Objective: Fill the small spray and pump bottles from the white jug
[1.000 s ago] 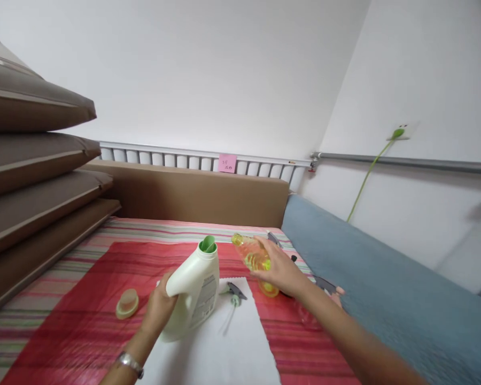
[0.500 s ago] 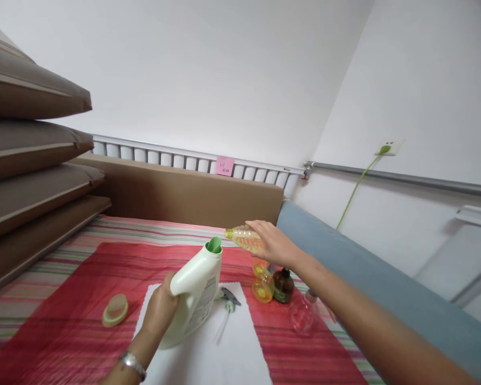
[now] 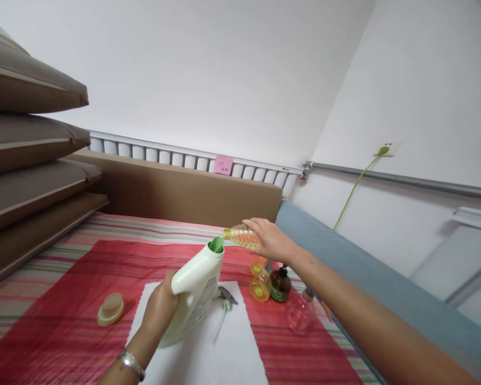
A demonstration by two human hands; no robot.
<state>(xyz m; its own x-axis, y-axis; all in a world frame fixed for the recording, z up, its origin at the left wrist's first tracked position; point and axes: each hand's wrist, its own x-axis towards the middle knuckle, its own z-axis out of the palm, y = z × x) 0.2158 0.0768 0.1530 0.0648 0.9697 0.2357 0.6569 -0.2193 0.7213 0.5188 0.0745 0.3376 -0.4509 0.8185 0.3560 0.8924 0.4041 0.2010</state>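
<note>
My left hand (image 3: pixel 160 305) is closed round the handle of a white detergent jug (image 3: pixel 196 283), which leans to the right with its green spout facing up. In my right hand (image 3: pixel 270 240) lies a clear ribbed bottle (image 3: pixel 242 236) with a yellow-green neck, tipped on its side. Its mouth is just above and right of the jug's spout. Whether liquid runs between them I cannot tell. Below the jug, a grey trigger sprayer head (image 3: pixel 226 297) with its tube lies on a white sheet (image 3: pixel 240 347). The jug's pale cap (image 3: pixel 111 308) rests to the left.
Right of the sheet stand a yellow-orange bottle (image 3: pixel 260 287), a dark brown pump bottle (image 3: pixel 280 283) and a clear pink bottle (image 3: pixel 300 314). A red cloth (image 3: pixel 76 299) lies beneath. Brown cushions (image 3: pixel 36 139) are stacked at left; a blue padded edge (image 3: pixel 344 272) runs along the right.
The view has shifted slightly. Both hands keep their holds, and the bottle's mouth stays close to the jug's spout, a touch nearer to it.
</note>
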